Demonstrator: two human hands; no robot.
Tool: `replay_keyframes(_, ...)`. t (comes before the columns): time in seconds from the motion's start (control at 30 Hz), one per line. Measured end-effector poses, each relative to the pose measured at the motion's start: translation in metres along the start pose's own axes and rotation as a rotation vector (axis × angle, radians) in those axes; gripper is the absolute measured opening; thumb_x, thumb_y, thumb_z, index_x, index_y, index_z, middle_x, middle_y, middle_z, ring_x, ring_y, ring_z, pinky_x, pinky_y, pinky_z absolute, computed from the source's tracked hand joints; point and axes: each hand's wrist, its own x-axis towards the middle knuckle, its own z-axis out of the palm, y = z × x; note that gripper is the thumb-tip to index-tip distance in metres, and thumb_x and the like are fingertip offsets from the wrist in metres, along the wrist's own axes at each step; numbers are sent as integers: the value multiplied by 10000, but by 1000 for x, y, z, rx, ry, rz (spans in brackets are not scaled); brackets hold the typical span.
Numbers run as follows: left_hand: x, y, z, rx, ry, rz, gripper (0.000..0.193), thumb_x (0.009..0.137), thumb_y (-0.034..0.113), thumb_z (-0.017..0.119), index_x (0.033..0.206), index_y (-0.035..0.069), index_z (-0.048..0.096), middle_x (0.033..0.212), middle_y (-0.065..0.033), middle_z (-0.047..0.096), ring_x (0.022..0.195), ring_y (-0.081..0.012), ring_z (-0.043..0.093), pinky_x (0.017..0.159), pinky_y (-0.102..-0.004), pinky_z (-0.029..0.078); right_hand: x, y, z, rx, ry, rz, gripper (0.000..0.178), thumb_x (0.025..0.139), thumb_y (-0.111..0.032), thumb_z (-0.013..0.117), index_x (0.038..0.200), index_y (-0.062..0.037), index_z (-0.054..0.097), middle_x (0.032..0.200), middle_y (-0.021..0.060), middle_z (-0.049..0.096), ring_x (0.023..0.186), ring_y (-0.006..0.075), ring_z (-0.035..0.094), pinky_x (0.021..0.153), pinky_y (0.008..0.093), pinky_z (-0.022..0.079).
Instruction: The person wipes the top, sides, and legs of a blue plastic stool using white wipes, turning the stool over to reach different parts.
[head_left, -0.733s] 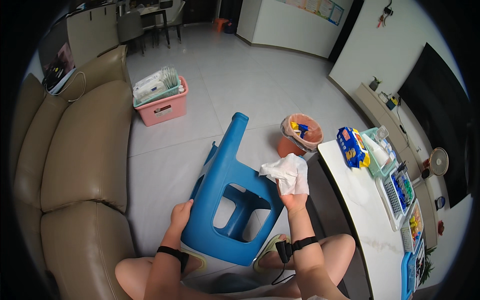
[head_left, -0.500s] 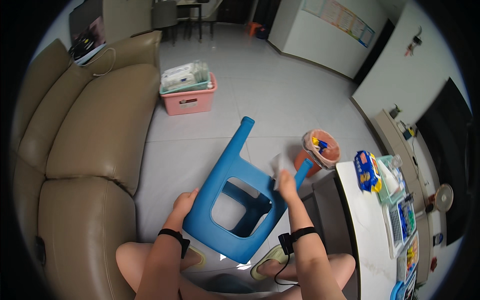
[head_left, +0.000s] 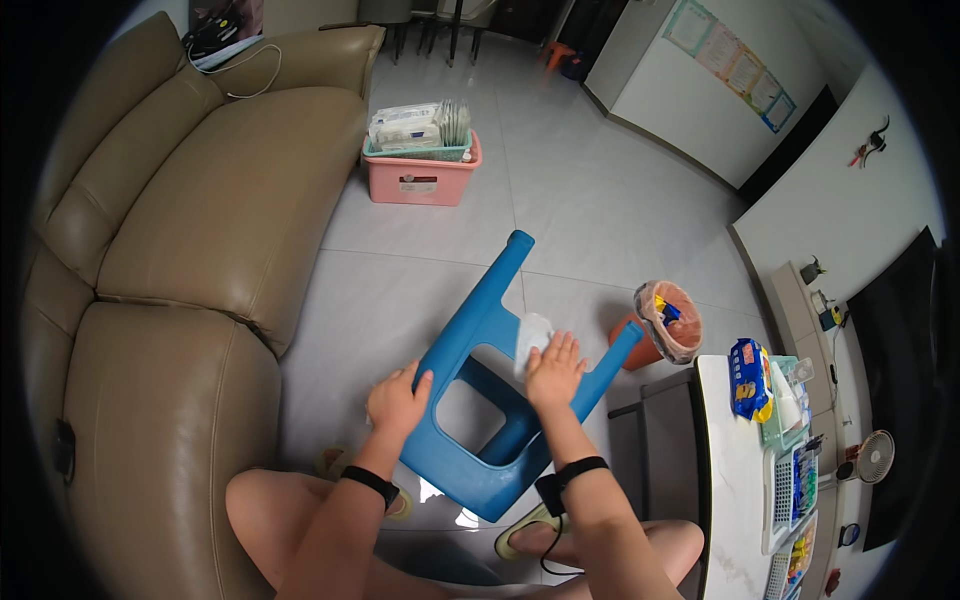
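Note:
A blue plastic stool (head_left: 462,480) lies tipped in front of my knees, its legs pointing away from me and an opening in the side facing up. My left hand (head_left: 398,403) grips its left edge, thumb on top and the other fingers over the outer side. On the far crosspiece between two legs, a white wipe (head_left: 532,338) lies partly beneath my right hand (head_left: 557,372). That hand is flat, fingers stretched out and a little apart, pressing on the wipe and stool. Both wrists wear black bands.
An orange bin (head_left: 672,322) with a liner stands past the stool's right leg. To the right is a white-topped table (head_left: 725,480) with a blue wipes pack (head_left: 748,380) and baskets. A brown sofa (head_left: 190,370) lines the left; a pink tub (head_left: 420,182) of packages sits beyond.
My right hand has gone from gripping the wipe upright at the crosspiece to lying flat with fingers spread. The left hand has shifted slightly along the stool's edge. The view has turned.

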Motion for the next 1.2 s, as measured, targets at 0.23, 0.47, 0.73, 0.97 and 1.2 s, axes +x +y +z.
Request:
replay_keyframes(0.23, -3, -19, 10, -38, 52, 15, 583, 844, 545, 577, 1238, 118, 636, 1064, -124, 681, 909, -327, 661, 785, -410, 536, 19, -87, -12, 177, -117, -192, 631, 994, -419, 308, 1507, -57, 243, 1586, 156, 161, 1473, 305, 112, 1181, 480, 76)
replay_keyframes(0.47, -5, -7, -2, -38, 41, -66, 549, 825, 549, 594, 1206, 159, 660, 995, -109, 693, 874, -303, 668, 741, -399, 544, 14, 17, -34, 165, -151, 1, 517, 987, -436, 322, 1238, -63, 577, 1190, 212, 595, 1135, 333, 545, 982, 469, 388)
replay_keyframes(0.73, 4, -5, 5, -5, -49, 73, 614, 817, 539, 610, 1201, 63, 652, 975, -104, 696, 853, -286, 668, 743, -386, 542, 46, 22, -35, 179, -371, 59, 738, 990, -548, 194, 965, -10, 698, 987, 238, 674, 994, 401, 625, 880, 477, 467)
replay_keyframes(0.97, 5, 2, 11, -49, -87, -34, 690, 786, 661, 579, 1240, 145, 639, 1066, -96, 682, 888, -291, 672, 785, -401, 541, 89, -20, -22, 239, -404, 86, 686, 990, -546, 228, 958, -38, 688, 979, 227, 674, 973, 380, 634, 858, 469, 481)
replay_keyframes(1.2, 9, 8, 5, -8, -170, -98, 726, 758, 727, 563, 1215, 171, 653, 1067, -75, 681, 911, -286, 673, 784, -396, 542, 37, 112, -30, 340, -466, -201, 635, 997, -539, 272, 868, -22, 618, 866, 256, 642, 910, 444, 595, 819, 506, 444)
